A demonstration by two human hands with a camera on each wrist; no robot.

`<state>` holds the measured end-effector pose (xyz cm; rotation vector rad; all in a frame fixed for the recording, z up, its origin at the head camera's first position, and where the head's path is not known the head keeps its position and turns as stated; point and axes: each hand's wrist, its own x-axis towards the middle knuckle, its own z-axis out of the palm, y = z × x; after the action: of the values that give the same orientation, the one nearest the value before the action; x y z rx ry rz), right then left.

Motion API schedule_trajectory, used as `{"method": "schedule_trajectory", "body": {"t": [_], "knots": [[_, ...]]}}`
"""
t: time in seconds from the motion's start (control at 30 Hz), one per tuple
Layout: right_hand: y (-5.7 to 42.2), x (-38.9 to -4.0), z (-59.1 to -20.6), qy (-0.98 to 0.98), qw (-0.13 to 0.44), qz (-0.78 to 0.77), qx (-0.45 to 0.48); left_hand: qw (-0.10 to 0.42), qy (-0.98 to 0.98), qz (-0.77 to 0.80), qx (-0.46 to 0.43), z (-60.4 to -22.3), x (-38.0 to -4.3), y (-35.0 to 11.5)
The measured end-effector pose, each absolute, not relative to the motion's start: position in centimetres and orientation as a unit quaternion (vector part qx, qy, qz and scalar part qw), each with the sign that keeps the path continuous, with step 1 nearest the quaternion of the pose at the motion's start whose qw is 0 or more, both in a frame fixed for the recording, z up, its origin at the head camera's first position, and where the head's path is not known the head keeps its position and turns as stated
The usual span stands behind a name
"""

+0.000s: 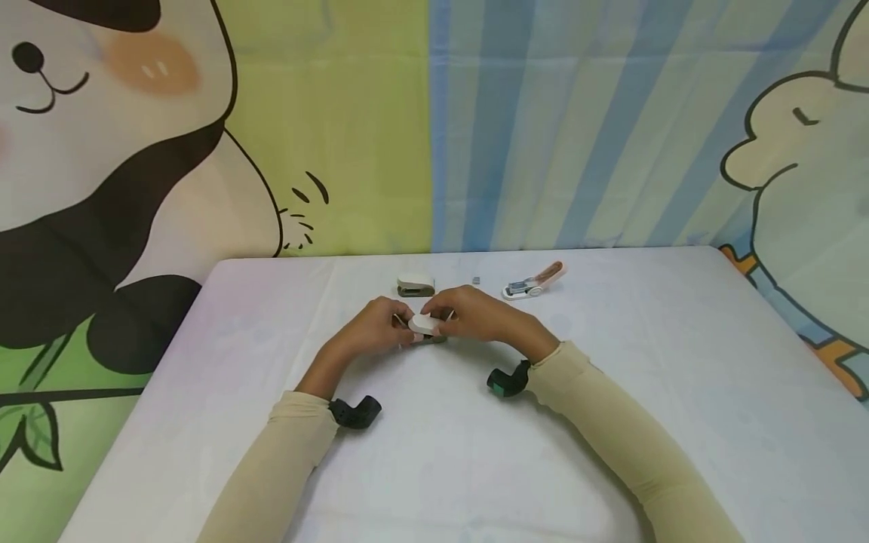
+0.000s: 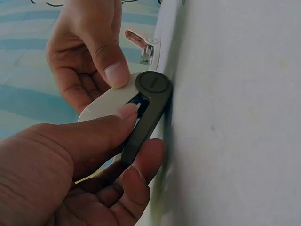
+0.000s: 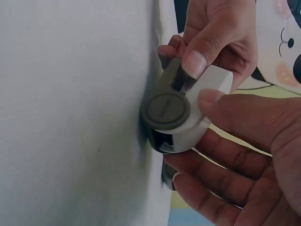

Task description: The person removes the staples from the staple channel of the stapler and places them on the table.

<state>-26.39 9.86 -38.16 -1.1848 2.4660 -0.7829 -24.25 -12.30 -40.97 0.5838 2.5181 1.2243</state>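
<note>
Both hands hold a small stapler (image 1: pixel 424 324) with a white top and a dark grey-green base, low over the table. In the left wrist view, my left hand (image 2: pixel 89 155) grips the dark base (image 2: pixel 146 127), thumb tip in the gap between base and top. My right hand (image 3: pixel 249 150) pinches the white top (image 3: pixel 211 84) near the round hinge (image 3: pixel 164 110), as the right wrist view shows. The top stands at an angle to the base, so the stapler is spread apart. Part of its far side is hidden by fingers.
Behind the hands stands a second white and grey-green stapler (image 1: pixel 416 285). To its right lie a small grey piece (image 1: pixel 476 280), like a staple strip, and an opened stapler (image 1: pixel 535 283) with a pinkish-orange lever. A white cloth (image 1: pixel 434 467) covers the table; a printed curtain (image 1: pixel 366 136) hangs behind.
</note>
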Motion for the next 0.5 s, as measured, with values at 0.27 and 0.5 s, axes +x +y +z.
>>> {"method": "schedule_trajectory", "body": {"t": [0.27,0.5], "knots": [[9.6,-23.8,-36.7,0.865,0.133,-0.221,-0.430,0.171,0.856,0.421,0.247,-40.4,-23.1,-11.8],[9.9,-23.6,-37.1,0.826,0.081,-0.246,-0.501,0.175,0.843,0.439,0.258,-40.7,-22.7,-11.2]]}}
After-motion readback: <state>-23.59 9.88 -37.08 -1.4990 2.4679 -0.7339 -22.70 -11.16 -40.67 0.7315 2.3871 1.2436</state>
